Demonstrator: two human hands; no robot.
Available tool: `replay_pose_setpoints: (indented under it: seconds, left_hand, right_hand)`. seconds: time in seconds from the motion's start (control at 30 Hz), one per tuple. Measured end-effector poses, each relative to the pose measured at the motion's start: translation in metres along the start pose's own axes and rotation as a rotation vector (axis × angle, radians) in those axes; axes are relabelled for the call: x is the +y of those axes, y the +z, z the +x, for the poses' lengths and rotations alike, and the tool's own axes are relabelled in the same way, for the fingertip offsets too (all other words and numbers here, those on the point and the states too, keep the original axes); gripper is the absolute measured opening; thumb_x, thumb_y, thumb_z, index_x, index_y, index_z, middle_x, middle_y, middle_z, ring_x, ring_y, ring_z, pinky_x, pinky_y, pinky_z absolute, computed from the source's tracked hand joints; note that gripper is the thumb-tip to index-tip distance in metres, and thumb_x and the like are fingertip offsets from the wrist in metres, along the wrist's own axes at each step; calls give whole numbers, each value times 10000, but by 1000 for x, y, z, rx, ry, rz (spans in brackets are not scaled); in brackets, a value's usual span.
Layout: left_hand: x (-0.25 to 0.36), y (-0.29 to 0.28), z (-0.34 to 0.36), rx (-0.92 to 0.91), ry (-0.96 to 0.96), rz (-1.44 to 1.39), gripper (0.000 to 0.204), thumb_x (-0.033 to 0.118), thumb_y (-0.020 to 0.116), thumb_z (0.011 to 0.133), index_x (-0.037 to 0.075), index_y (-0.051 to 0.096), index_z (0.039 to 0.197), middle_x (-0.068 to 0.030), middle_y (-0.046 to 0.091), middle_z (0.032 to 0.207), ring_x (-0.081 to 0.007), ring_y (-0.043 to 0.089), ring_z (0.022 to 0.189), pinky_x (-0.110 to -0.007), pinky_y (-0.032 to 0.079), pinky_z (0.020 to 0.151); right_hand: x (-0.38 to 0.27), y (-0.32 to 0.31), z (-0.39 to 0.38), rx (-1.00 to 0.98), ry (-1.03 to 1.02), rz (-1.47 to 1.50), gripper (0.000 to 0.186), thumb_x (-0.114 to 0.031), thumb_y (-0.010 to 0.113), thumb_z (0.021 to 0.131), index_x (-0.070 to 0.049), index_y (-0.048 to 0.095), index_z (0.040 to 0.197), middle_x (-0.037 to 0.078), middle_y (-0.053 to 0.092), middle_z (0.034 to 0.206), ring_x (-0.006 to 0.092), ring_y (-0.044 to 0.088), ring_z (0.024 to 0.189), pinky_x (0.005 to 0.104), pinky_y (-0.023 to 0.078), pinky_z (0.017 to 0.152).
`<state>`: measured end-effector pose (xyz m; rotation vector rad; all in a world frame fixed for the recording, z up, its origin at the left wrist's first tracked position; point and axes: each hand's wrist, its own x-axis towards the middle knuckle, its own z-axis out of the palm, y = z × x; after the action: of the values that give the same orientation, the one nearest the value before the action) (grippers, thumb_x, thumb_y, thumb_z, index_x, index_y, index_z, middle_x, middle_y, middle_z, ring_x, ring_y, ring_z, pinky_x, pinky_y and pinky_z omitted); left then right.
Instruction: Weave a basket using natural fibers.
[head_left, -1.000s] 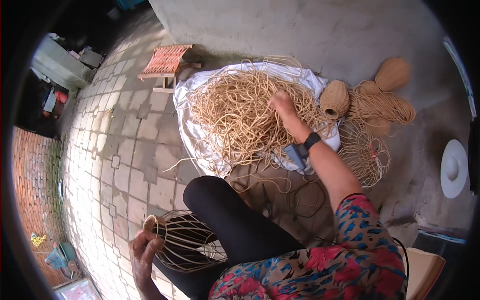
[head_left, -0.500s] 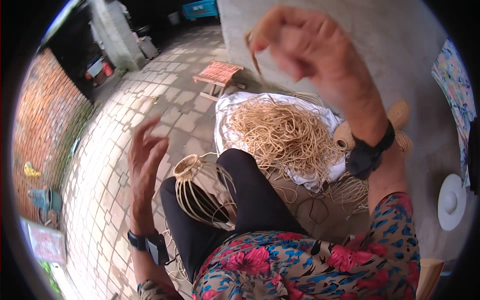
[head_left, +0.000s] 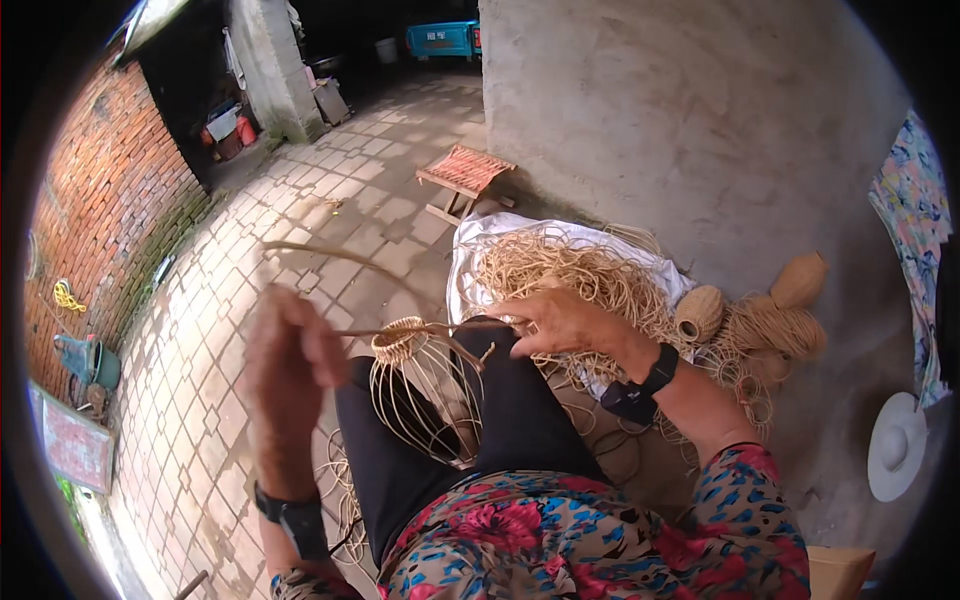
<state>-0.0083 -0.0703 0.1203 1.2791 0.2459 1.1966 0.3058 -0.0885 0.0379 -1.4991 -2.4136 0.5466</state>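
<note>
A small unfinished basket (head_left: 398, 345) rests between my thighs, its woven neck on top and bare ribs spreading below. A tan cord (head_left: 362, 331) runs across just above that neck, between my two hands. My right hand (head_left: 570, 322) pinches it over my right knee, with a short knotted end hanging near the fingers. My left hand (head_left: 292, 375) is blurred, its fingers curled at the other end of the cord. Another strand (head_left: 345, 255) arcs through the air above the basket.
Beyond my knees a heap of loose tan cord (head_left: 570, 268) lies on a white sheet (head_left: 470, 240). Woven vessels (head_left: 700, 313) and coiled cord (head_left: 775, 330) sit to its right. A small wooden stool (head_left: 468, 170) stands farther back by the grey wall (head_left: 680, 120).
My right hand has come down from high in front of the wall to my knee. My left hand, open before, has curled at the cord. The basket stays in my lap.
</note>
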Motion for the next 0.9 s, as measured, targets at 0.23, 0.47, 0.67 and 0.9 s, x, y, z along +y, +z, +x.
replay_pose_setpoints:
  seconds: [0.23,0.47,0.67,0.9]
  left_hand:
    - [74,-307,-90,694,284,-95,135,201,465,1022,79,485,967,30,404,698,-89,370,581,-249,388,587]
    - [107,-451,-214,1378,417,-6,212,181,472,989,69,558,831,-63,657,851,-181,652,793,-325,553,787]
    - [30,-288,-101,1002,174,-131,290,319,521,995,48,572,903,-130,621,1026,-147,525,708,-277,512,762]
    - [-12,-35,-11,195,-40,-205,382,399,340,1044,92,513,898,-76,575,808,-164,515,676,-294,416,651]
  right_hand:
    - [166,-43,-63,934,565,-432,112,-217,589,872,-112,627,864,144,666,794,347,651,765,458,513,720]
    - [229,-133,-143,893,853,-327,177,-254,569,871,-116,659,936,191,666,958,386,636,891,472,503,745]
    - [176,-107,-105,176,834,-595,419,-106,556,802,-96,576,1221,207,679,922,345,668,834,456,514,742]
    - [-76,-38,37,744,-448,212,240,-150,649,844,-14,649,1041,163,651,998,300,653,916,371,515,831]
